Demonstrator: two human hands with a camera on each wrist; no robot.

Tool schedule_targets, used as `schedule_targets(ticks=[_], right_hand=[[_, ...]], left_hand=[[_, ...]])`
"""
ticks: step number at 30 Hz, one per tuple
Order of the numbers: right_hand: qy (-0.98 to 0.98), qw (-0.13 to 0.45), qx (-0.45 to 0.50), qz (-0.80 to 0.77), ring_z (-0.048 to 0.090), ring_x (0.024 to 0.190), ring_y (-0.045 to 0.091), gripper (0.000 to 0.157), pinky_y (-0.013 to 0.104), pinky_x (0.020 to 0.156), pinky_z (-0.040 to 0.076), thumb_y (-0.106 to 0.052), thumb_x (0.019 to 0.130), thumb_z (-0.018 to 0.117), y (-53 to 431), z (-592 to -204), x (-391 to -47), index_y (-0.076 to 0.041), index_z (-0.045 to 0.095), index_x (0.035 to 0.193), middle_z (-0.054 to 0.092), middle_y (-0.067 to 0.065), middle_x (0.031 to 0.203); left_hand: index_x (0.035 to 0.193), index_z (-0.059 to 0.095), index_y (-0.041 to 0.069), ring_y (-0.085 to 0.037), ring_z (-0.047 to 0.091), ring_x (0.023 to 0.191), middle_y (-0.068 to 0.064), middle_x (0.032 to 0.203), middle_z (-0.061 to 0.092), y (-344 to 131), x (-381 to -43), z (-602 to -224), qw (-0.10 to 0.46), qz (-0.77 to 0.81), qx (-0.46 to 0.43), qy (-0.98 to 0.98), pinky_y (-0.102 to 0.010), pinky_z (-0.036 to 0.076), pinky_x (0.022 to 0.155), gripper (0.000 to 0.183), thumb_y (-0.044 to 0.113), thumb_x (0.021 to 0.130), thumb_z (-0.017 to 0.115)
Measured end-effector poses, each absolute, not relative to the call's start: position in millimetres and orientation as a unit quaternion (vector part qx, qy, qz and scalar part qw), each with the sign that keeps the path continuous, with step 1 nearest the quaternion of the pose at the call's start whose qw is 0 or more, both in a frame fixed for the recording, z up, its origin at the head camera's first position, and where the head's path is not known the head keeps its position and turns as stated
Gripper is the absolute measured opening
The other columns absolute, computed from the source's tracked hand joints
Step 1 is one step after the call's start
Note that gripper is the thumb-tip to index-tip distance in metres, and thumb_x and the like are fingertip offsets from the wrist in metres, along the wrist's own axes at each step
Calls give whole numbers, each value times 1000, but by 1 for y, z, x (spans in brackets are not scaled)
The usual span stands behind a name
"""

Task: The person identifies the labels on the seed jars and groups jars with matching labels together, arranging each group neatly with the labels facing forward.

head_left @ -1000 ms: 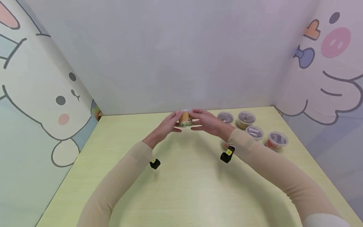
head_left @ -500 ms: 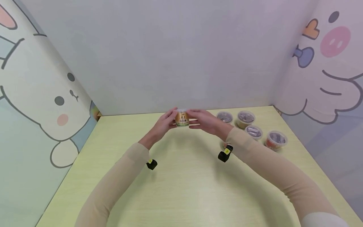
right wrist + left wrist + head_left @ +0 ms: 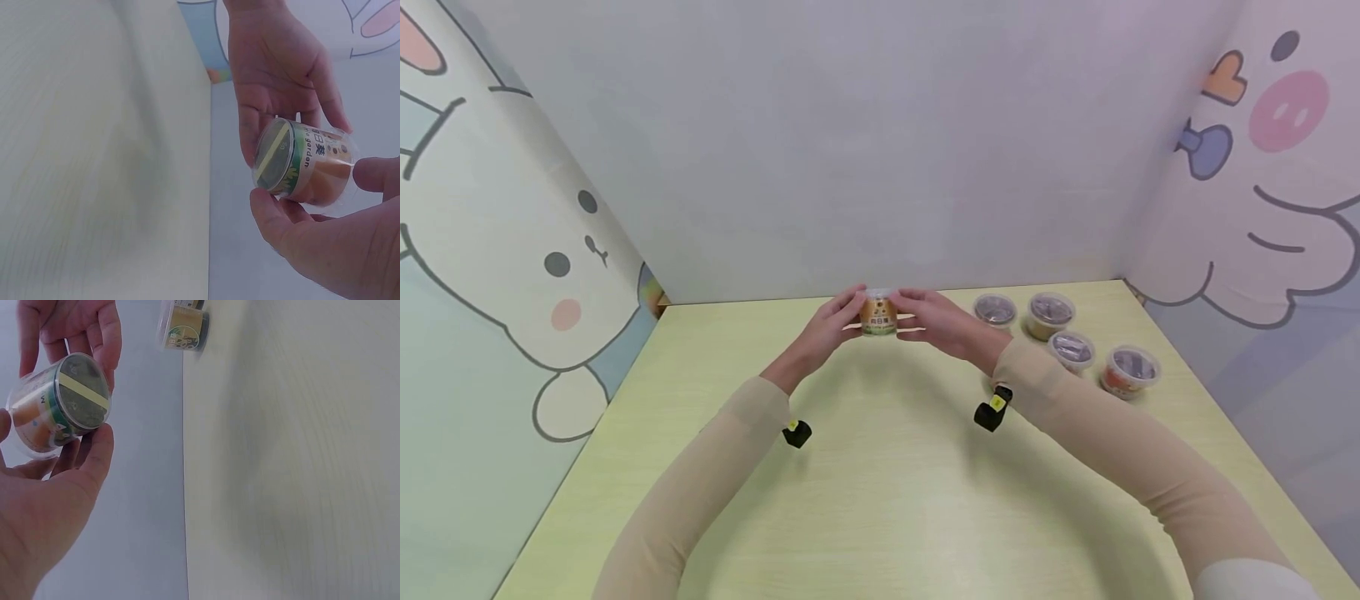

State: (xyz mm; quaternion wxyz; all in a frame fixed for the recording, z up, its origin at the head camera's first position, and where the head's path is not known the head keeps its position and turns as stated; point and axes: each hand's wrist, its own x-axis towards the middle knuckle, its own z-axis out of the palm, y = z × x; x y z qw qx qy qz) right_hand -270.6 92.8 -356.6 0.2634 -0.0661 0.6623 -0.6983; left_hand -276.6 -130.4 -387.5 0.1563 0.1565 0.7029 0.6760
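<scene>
Drifting slightly toward the table's left edge over the past second, the left hand (image 3: 829,327) and right hand (image 3: 942,322) have carried the printed cup (image 3: 878,314) along, and its label has turned to face the person more squarely. It is held raised above the table (image 3: 865,500), near the back edge and about midway between the two back corners, lid end up.

Both hands are partly curled round the cup from opposite sides, their fingers bent and well spread. The cup sits between the two sets of fingers, clear of both palms: each thumb is up by the lid, while the other fingers reach down the sides. Fingertips (image 3: 103,435) of the left hand lie by the rim of the base, where a pale yellow strip (image 3: 83,390) crosses the dark bottom.

Four lidded tubs (image 3: 1051,317) stand toward the table's back right corner, one nearest the right edge; another is mostly hidden behind the right wrist. Black cameras (image 3: 992,412) hang below both wrists, by the beige sleeves (image 3: 700,487).
</scene>
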Motion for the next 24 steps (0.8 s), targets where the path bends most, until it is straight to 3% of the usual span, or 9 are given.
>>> schedule_targets(ticks=[24], right_hand=[[667,259,-76,-695,49,135,35,59,48,112,41,-30,109,49,79,-363,-273,-1,30,156,46,17,150]], left_hand=[[160,26,7,-32,45,136,-17,150,43,-145,-279,-390,154,663,155,716,-48,37,114,66,41,108,46]])
